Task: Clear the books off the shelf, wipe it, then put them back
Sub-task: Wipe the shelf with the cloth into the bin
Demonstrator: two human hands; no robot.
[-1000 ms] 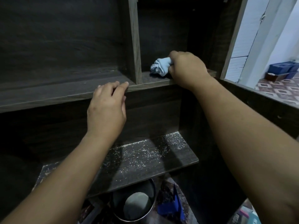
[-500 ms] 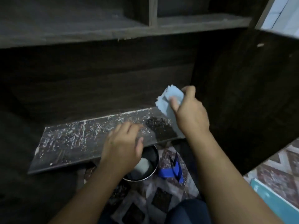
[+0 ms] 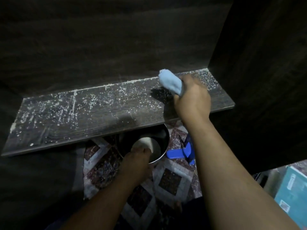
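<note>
Right grip: our right hand (image 3: 192,98) is closed round a light blue cloth (image 3: 170,81), which sticks out of the fist toward the upper left.
Cloth: we hold it over the back right part of the shelf (image 3: 83,117), close to the back edge. Its shadow falls on the board just to the left. We cannot tell whether it touches the wood.
Left grip: our left hand (image 3: 136,161) sits low in the centre of the frame, at the near rim of a metal bowl (image 3: 159,135). It is blurred, so we cannot tell whether it is open or holding the rim.
Shelf: a dark wooden board across the middle of the frame, sprinkled with pale dust and crumbs, thickest along the back edge and on the left half.
Bowl: it stands on the patterned floor (image 3: 169,180), partly hidden under the shelf's front edge.
Floor: a blue object (image 3: 181,152) lies just right of the bowl.
Book: a teal book (image 3: 292,188) lies at the lower right edge of the frame, well apart from the shelf.
</note>
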